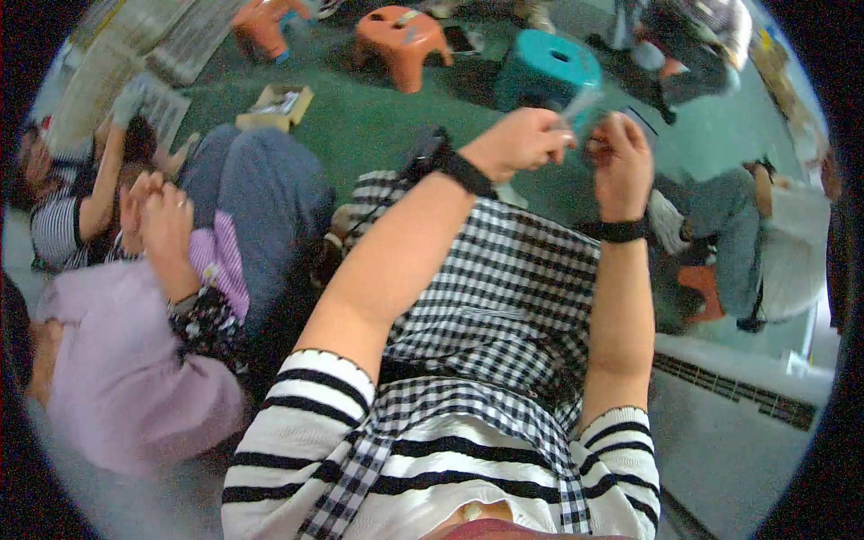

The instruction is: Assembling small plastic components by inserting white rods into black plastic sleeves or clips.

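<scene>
My left hand (pixel 526 144) is out in front of me over my lap, its fingers pinched together. From them a thin, see-through, blurred piece (pixel 580 106) sticks up, perhaps of clear plastic. Close by on its right, my right hand (pixel 623 157) is raised with thumb and fingers pinched. Something small and dark may be at its fingertips, too blurred to name. A narrow gap separates the hands. Black bands circle both wrists, and a black-and-white checked apron (pixel 504 279) covers my lap.
Ahead on the green floor stand a teal stool (pixel 553 63) and an orange stool (pixel 400 40), with a small open box (pixel 275 106) to their left. A person in lilac (pixel 135 351) sits close on my left, hands clasped. Other people sit at right.
</scene>
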The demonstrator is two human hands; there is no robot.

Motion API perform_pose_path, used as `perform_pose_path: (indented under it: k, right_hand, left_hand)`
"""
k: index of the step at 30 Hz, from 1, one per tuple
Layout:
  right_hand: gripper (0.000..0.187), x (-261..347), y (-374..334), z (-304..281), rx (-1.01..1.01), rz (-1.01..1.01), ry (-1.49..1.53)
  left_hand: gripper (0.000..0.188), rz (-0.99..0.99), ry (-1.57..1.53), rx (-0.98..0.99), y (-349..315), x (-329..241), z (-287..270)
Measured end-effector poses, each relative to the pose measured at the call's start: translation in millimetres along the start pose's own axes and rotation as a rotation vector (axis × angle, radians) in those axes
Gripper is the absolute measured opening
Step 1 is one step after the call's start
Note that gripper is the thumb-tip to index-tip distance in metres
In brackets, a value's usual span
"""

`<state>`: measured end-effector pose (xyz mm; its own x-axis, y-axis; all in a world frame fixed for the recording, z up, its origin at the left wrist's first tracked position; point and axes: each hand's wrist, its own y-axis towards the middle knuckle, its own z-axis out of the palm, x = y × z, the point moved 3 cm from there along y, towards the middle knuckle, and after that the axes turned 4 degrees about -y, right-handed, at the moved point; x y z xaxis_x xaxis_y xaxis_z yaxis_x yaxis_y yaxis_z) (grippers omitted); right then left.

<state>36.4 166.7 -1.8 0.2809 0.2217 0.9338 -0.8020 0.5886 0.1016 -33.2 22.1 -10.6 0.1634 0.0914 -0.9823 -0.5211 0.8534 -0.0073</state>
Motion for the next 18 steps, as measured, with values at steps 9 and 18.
perform_pose_path:
  k: [9, 18]
  right_hand:
    - [0.018, 13, 21, -25, -0.038, -0.157, 0.131]
    - [0.015, 13, 29, -47, 0.136, 0.131, 0.433]
  left_hand:
    - [0.020, 0.104, 0.059, -0.013, 2, 5, 3]
    - [0.020, 0.060, -0.210, -0.319, 8, 6, -22]
